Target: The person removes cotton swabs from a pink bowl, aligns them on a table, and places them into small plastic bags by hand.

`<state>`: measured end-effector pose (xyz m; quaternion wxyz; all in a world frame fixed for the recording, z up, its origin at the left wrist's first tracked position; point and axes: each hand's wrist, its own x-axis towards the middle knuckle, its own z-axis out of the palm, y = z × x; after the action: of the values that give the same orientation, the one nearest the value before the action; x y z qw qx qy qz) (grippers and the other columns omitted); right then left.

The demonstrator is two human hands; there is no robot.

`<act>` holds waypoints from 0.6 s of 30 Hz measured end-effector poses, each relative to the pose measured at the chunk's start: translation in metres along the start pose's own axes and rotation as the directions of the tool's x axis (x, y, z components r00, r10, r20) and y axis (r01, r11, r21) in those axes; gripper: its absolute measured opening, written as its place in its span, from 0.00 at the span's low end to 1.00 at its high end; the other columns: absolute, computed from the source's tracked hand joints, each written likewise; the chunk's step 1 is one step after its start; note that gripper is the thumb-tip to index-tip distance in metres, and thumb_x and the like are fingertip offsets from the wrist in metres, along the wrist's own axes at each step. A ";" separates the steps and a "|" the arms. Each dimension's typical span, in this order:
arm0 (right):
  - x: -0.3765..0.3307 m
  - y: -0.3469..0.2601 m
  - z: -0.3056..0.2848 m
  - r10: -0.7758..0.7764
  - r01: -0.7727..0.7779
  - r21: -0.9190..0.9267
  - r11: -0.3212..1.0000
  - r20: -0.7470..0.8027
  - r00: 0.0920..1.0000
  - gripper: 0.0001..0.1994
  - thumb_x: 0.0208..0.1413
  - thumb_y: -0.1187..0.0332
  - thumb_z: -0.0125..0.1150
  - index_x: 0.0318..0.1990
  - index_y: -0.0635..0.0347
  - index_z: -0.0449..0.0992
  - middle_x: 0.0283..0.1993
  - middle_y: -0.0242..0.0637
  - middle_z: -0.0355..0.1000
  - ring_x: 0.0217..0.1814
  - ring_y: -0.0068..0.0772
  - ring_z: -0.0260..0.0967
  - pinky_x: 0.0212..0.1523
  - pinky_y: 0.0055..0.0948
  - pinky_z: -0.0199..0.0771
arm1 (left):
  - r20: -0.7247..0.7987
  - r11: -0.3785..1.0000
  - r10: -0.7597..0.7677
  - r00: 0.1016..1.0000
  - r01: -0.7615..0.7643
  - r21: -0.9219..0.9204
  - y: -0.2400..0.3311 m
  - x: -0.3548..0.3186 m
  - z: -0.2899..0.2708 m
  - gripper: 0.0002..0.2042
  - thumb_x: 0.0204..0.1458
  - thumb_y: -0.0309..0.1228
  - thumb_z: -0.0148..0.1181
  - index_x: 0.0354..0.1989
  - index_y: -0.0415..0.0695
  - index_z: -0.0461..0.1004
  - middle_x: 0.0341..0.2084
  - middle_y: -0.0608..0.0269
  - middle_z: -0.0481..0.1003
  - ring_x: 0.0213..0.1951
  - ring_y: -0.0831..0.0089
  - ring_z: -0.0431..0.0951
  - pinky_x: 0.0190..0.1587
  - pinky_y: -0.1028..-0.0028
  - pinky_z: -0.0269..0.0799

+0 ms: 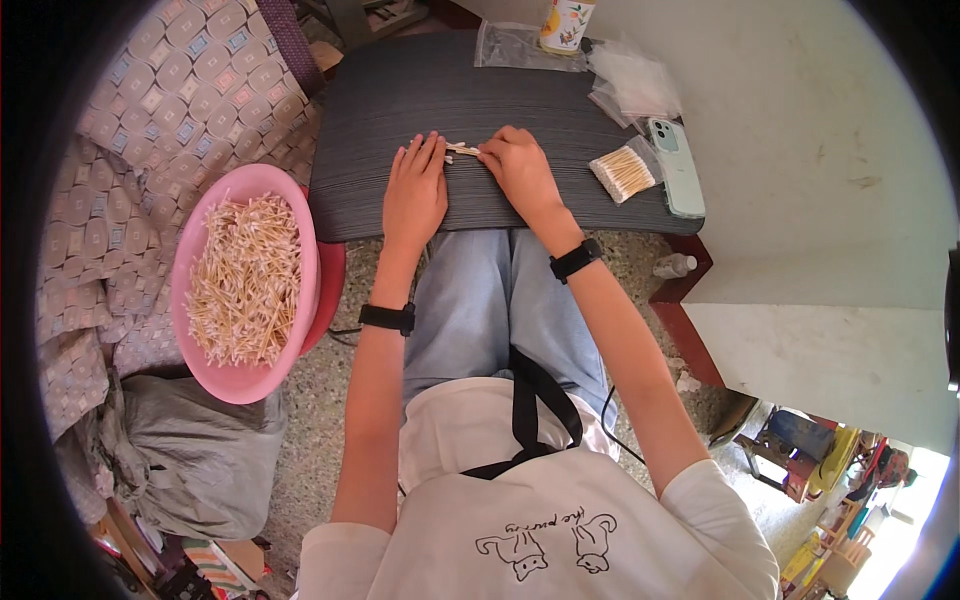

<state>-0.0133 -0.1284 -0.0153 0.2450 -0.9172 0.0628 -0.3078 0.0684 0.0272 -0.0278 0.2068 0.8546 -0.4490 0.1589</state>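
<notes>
While left hand (415,195) extends, right hand (520,168) pinches swabs (463,150).

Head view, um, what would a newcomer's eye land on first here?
Probably the big pink basin left of the dark table, heaped with loose cotton swabs. Next, the left hand and right hand at the table's middle, with a few swabs between them. Then, right of the hands, a clear bag of swabs beside a pale green phone.

My desk (400,95) is dark grey with fine lines, the basin (240,387) pink, the cotton swabs (245,280) white-tipped and tan, my wristbands (386,318) black, jeans (462,310) light blue
</notes>
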 end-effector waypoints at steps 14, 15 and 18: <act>-0.034 0.006 -0.041 -0.154 0.155 -0.017 0.988 0.037 0.987 0.15 0.51 0.70 0.61 0.47 0.60 0.77 0.48 0.40 0.70 0.54 0.41 0.66 0.52 0.38 0.68 | -0.120 0.995 -0.014 0.993 0.002 -0.102 0.002 -0.001 -0.006 0.21 0.59 0.29 0.44 0.62 0.39 0.61 0.63 0.53 0.61 0.66 0.58 0.57 0.67 0.58 0.49; -0.039 0.006 -0.040 -0.154 0.155 -0.020 0.988 0.035 0.987 0.15 0.51 0.70 0.61 0.47 0.60 0.77 0.48 0.40 0.70 0.54 0.41 0.66 0.52 0.38 0.68 | -0.111 0.984 0.046 0.993 -0.064 -0.166 0.008 -0.003 -0.008 0.22 0.59 0.29 0.45 0.63 0.39 0.60 0.63 0.54 0.60 0.66 0.58 0.57 0.67 0.58 0.49; -0.053 0.000 -0.039 -0.226 0.238 -0.113 0.965 0.110 0.968 0.21 0.54 0.67 0.58 0.57 0.60 0.69 0.60 0.41 0.65 0.64 0.41 0.60 0.62 0.40 0.60 | -0.052 0.963 0.160 0.986 -0.167 -0.209 0.033 -0.014 -0.015 0.23 0.59 0.31 0.46 0.63 0.39 0.59 0.64 0.55 0.59 0.66 0.59 0.56 0.67 0.58 0.49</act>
<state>-0.0795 -0.1300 -0.0167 0.1521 -0.9456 -0.0377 -0.2851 0.0321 0.0279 -0.0144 0.2910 0.7847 -0.5287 0.1412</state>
